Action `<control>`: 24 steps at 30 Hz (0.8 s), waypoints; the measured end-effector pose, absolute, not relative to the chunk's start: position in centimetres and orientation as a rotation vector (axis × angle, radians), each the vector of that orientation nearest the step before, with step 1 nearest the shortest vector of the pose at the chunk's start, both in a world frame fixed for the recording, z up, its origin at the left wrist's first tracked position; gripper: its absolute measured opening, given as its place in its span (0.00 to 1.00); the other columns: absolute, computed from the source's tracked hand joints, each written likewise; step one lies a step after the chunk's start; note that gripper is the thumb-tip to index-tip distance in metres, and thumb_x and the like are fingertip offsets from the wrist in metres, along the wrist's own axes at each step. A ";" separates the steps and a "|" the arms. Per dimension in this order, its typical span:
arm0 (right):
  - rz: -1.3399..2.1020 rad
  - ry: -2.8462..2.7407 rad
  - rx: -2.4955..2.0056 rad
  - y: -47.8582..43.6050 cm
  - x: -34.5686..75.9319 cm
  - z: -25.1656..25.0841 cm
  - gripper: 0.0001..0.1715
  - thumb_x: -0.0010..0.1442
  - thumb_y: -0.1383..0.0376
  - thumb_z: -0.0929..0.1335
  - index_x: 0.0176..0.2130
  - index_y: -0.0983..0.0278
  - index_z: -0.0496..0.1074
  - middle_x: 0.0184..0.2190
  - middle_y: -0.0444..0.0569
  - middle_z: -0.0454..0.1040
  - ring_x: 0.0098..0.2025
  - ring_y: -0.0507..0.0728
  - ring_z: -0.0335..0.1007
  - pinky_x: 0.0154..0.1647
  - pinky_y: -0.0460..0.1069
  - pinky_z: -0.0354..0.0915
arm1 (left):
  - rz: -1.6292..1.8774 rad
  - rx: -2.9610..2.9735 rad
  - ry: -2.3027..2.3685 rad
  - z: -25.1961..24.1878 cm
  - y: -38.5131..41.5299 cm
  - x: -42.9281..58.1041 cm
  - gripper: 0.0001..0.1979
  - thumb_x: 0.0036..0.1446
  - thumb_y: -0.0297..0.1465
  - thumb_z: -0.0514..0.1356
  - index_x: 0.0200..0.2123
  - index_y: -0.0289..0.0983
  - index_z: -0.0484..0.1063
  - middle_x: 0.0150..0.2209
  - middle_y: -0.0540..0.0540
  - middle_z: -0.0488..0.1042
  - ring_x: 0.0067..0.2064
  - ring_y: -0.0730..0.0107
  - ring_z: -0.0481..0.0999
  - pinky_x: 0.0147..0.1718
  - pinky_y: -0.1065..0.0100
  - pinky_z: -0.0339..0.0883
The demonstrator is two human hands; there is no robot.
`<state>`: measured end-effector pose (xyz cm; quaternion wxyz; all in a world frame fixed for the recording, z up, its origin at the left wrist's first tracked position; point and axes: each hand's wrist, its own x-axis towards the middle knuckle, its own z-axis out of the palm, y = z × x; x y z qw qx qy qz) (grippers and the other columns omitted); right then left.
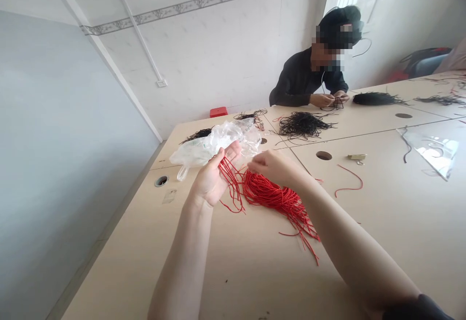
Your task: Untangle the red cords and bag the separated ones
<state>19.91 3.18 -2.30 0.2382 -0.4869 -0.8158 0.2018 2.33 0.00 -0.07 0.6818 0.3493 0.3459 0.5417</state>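
Observation:
Several thin red cords (232, 191) hang from my left hand (214, 176), draped between the thumb and the fingers, with their ends dangling just over the table. To the right, my right hand (267, 167) is closed, fingers curled together above a thick bundle of red cords (271, 193). Whatever its fingertips hold, if anything, is hidden. The bundle lies on the table, partly covered by my right hand and forearm, and its loose ends fan out toward me.
A crumpled clear plastic bag (218, 140) lies behind my left hand. Heaps of black cords (304, 125) sit farther back. A person in black (302, 77) handles dark cord across the table (382, 242). On the right are a binder clip (357, 157), a single red cord (361, 180) and a clear sheet (433, 155).

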 end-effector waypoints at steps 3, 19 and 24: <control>0.773 -1.996 -0.966 2.8 19.1 -2.1 0.24 0.65 0.53 0.60 0.29 0.63 0.75 0.24 0.48 0.73 0.23 0.51 0.62 0.23 0.48 0.56 | 1.206 0.865 0.804 -0.7 0.1 2.3 0.15 0.64 0.34 0.55 0.50 0.38 0.75 0.55 0.44 0.73 0.62 0.64 0.64 0.61 0.66 0.56; 1.321 -1.795 -0.746 3.2 17.4 -3.5 0.14 0.57 0.56 0.70 0.35 0.64 0.78 0.33 0.49 0.79 0.34 0.52 0.73 0.37 0.49 0.67 | 1.084 0.957 0.750 -0.6 -0.3 2.4 0.16 0.64 0.36 0.54 0.47 0.36 0.78 0.49 0.42 0.78 0.57 0.60 0.70 0.58 0.62 0.59; 1.280 -1.867 -0.719 3.2 17.5 -3.5 0.13 0.57 0.56 0.70 0.34 0.64 0.78 0.33 0.48 0.78 0.35 0.53 0.72 0.38 0.50 0.67 | 1.120 0.884 0.750 -0.4 -0.3 2.5 0.16 0.65 0.31 0.51 0.46 0.32 0.77 0.49 0.38 0.77 0.55 0.60 0.73 0.55 0.64 0.63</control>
